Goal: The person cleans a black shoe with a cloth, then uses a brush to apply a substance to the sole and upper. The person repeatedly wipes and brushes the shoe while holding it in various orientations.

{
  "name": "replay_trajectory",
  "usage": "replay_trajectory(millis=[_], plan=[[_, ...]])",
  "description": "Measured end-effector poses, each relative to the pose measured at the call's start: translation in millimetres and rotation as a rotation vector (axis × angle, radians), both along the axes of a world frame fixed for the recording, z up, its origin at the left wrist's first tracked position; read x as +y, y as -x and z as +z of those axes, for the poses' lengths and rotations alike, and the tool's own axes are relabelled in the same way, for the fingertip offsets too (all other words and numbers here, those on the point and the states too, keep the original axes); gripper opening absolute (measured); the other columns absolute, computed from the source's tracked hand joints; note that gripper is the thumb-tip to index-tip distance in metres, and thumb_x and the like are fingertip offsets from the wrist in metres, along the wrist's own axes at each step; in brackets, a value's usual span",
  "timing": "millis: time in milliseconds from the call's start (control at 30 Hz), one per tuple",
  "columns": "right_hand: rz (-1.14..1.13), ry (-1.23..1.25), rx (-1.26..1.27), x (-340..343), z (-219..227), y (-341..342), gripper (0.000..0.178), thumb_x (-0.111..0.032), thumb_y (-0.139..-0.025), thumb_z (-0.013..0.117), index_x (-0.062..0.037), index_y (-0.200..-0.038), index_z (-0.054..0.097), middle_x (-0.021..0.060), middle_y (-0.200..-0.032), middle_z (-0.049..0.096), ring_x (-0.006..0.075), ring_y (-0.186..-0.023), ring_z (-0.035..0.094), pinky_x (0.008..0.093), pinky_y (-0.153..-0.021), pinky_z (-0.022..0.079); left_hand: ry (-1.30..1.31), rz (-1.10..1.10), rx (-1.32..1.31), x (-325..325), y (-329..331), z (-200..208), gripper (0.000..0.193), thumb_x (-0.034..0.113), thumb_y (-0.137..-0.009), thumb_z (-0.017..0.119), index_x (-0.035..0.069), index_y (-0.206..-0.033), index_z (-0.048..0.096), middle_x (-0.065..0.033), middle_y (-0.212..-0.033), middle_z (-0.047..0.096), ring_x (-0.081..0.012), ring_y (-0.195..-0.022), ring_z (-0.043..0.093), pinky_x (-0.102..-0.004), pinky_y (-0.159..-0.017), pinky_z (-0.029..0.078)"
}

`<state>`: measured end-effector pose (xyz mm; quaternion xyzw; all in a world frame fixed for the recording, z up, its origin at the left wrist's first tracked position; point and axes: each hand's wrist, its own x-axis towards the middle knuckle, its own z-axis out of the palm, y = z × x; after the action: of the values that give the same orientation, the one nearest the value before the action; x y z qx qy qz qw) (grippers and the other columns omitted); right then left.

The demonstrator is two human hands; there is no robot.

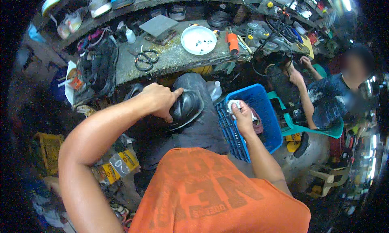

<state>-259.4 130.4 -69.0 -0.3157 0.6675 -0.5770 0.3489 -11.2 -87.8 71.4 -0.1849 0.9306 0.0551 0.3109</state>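
Note:
On my lap rests a glossy black shoe (pixel 187 108), with a pale edge along its sole. My left hand (pixel 161 100) grips it from the left, thumb on the near side and index finger at the top; the other fingers are partly hidden. A crumpled white cloth (pixel 234 106) is pinched in my right hand (pixel 244 118), which is over the left rim of a blue plastic basket (pixel 272 107). Inside the basket, beside my right wrist, lies a dark red item (pixel 258 127) with an open round container (pixel 255 120) by it; their exact kind I cannot make out.
Ahead stands a worn workbench (pixel 129 63) with scissors (pixel 146 59), a white plate (pixel 198 40), an orange bottle (pixel 232 43) and a black bag-like heap (pixel 97 69). Shoes (pixel 99 5) line a shelf above. At right, another person (pixel 330 95) sits near a green chair (pixel 291 125).

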Motion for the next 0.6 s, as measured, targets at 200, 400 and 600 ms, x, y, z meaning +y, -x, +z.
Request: replay_trajectory(millis=[200, 400, 600], plan=[[-0.28, 0.381, -0.163, -44.4, 52.4, 2.5, 0.024, -0.027, -0.109, 0.051, -0.0065, -0.121, 0.057, 0.0031, -0.098, 0.066, 0.0109, -0.079, 0.062, 0.026, -0.066, 0.05, -0.08, 0.308, 0.476, 26.0, 7.3, 20.6, 0.112, 0.056, -0.072, 0.082, 0.001, -0.154, 0.03, -0.0296, -0.095, 0.073, -0.044, -0.088, 0.073, -0.0521, -0.081, 0.059], [-0.326, 0.356, -0.358, -115.3, 101.1, 9.5, 0.022, -0.014, -0.106, 0.051, -0.0033, -0.123, 0.059, 0.0052, -0.112, 0.065, 0.0167, -0.103, 0.061, 0.0339, -0.094, 0.047, -0.1, 0.359, 0.6, 53.1, 54.8, 22.0, 0.115, 0.049, -0.077, 0.081, 0.002, -0.159, 0.015, -0.0273, -0.087, 0.073, -0.0449, -0.083, 0.073, -0.0521, -0.079, 0.059], [-0.211, 0.357, 0.101, -131.1, 115.3, 31.5, 0.022, -0.016, -0.106, 0.055, -0.002, -0.122, 0.06, 0.0076, -0.108, 0.068, 0.0152, -0.096, 0.062, 0.0327, -0.087, 0.05, -0.153, 0.32, 0.8, 68.0, 40.9, 31.9, 0.106, 0.051, -0.088, 0.073, 0.002, -0.161, 0.013, -0.0304, -0.081, 0.07, -0.048, -0.074, 0.071, -0.0556, -0.068, 0.057]])
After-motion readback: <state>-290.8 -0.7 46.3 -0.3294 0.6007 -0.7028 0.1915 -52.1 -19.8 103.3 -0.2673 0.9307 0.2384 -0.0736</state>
